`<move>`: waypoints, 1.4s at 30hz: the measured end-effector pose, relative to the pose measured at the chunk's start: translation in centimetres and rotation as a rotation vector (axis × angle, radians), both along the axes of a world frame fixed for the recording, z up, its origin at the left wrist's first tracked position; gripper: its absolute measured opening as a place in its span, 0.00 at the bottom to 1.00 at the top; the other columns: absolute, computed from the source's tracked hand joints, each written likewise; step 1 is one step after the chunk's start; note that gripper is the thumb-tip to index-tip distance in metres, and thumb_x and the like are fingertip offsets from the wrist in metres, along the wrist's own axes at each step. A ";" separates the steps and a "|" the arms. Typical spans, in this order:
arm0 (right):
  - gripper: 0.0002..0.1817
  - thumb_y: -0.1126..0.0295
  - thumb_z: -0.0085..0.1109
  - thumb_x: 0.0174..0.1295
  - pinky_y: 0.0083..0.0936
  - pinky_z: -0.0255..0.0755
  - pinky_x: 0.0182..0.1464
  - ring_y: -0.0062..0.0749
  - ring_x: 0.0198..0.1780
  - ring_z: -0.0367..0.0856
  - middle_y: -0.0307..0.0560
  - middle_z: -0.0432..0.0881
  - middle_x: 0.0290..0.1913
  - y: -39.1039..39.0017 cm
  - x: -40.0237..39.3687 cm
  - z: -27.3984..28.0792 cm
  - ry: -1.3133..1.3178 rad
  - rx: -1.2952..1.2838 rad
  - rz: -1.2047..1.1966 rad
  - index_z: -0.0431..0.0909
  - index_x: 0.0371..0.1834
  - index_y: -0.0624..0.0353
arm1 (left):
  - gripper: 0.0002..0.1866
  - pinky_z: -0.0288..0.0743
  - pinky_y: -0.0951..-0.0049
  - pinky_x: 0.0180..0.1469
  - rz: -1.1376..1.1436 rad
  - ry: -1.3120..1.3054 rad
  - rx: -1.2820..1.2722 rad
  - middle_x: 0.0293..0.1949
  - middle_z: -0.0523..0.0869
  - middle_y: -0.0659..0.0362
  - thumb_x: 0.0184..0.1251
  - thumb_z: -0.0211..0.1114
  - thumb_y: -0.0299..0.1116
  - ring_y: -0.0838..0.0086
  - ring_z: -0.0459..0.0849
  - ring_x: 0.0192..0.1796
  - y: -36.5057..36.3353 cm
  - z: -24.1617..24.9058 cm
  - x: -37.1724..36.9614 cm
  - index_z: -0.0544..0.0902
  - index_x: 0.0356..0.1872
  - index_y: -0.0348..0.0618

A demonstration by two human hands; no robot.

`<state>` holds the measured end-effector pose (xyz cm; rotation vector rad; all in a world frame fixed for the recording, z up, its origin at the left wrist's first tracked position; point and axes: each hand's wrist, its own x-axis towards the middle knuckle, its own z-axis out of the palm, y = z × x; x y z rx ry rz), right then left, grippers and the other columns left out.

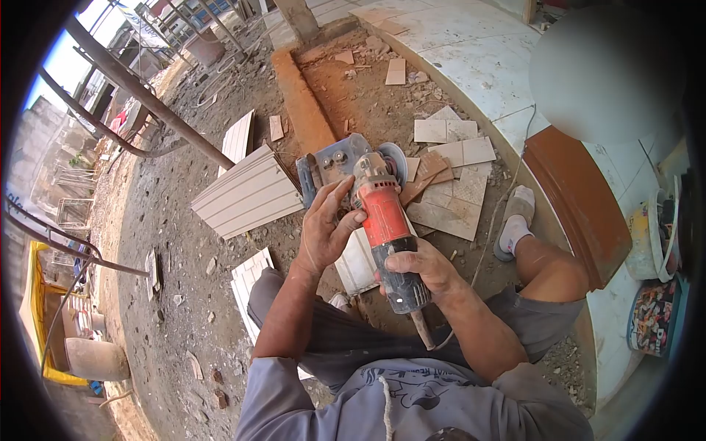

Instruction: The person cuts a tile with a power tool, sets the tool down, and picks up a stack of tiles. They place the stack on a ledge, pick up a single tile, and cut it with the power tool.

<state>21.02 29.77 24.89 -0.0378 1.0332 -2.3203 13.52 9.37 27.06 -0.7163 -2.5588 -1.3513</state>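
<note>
A red and black angle grinder is held up over my lap, its round disc at the far end and its cord running from the near end. My right hand is wrapped round the black rear body. At the grinder's head, my left hand has its fingers and thumb spread beside the red casing, holding nothing I can see. Just beyond the left fingers is a dusty blue-grey metal piece with round knobs; its lower part is partly hidden by the hand.
Stacked grooved tiles lie left of the grinder, cut tiles to the right. A brown board rests on the white tiled ledge, near buckets. Metal poles slant across the left. The cord crosses the ground by my foot.
</note>
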 end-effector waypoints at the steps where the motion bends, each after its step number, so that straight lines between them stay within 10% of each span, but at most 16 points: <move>1: 0.28 0.61 0.70 0.50 0.26 0.81 0.32 0.32 0.29 0.84 0.51 0.81 0.35 0.0 0.1 0.0 0.004 0.006 -0.008 0.71 0.50 0.65 | 0.31 0.71 0.64 0.61 -0.037 -0.035 0.025 0.57 0.77 0.43 0.64 0.67 0.43 0.54 0.79 0.58 -0.1 0.0 0.0 0.72 0.64 0.35; 9: 0.35 0.60 0.72 0.45 0.27 0.82 0.34 0.32 0.30 0.83 0.51 0.80 0.36 -0.3 -0.1 1.0 0.160 0.124 -0.081 0.69 0.54 0.65 | 0.29 0.71 0.64 0.60 0.510 0.398 -0.054 0.56 0.77 0.43 0.69 0.64 0.44 0.57 0.79 0.58 -0.8 -0.6 2.3 0.72 0.63 0.33; 11: 0.37 0.59 0.73 0.44 0.27 0.82 0.34 0.32 0.30 0.83 0.52 0.80 0.36 -0.1 0.3 1.3 0.153 0.128 -0.085 0.68 0.56 0.65 | 0.29 0.71 0.65 0.59 0.606 0.152 0.377 0.55 0.79 0.43 0.70 0.63 0.44 0.62 0.79 0.57 -2.6 -1.6 0.6 0.73 0.62 0.30; 16: 0.41 0.56 0.73 0.40 0.29 0.82 0.35 0.34 0.31 0.83 0.52 0.80 0.37 0.4 0.3 0.5 0.237 0.195 0.032 0.68 0.57 0.65 | 0.16 0.76 0.73 0.34 0.655 -0.106 0.225 0.28 0.85 0.56 0.70 0.63 0.40 0.73 0.82 0.30 -3.5 0.0 -2.2 0.81 0.40 0.32; 20: 0.42 0.54 0.73 0.40 0.29 0.81 0.36 0.34 0.34 0.84 0.51 0.80 0.38 0.5 0.1 -2.0 0.222 0.173 0.094 0.68 0.58 0.65 | 0.08 0.75 0.78 0.28 0.383 -0.472 0.900 0.26 0.81 0.59 0.71 0.60 0.34 0.76 0.80 0.25 -3.9 0.7 -1.9 0.77 0.34 0.42; 29: 0.32 0.53 0.66 0.57 0.27 0.68 0.55 0.28 0.49 0.76 0.48 0.80 0.48 -0.4 -0.9 -6.7 0.286 0.388 -0.222 0.73 0.57 0.67 | 0.06 0.81 0.70 0.37 0.306 -0.695 1.007 0.32 0.84 0.54 0.72 0.52 0.27 0.67 0.86 0.34 -1.6 1.7 -0.6 0.74 0.43 0.36; 42: 0.24 0.55 0.53 0.63 0.28 0.69 0.50 0.32 0.44 0.76 0.51 0.80 0.42 -1.0 -2.0 -10.7 0.323 0.622 -0.372 0.76 0.48 0.68 | 0.12 0.79 0.69 0.36 0.250 -0.876 1.169 0.25 0.74 0.65 0.75 0.55 0.40 0.75 0.75 0.25 1.0 0.4 -1.4 0.75 0.36 0.43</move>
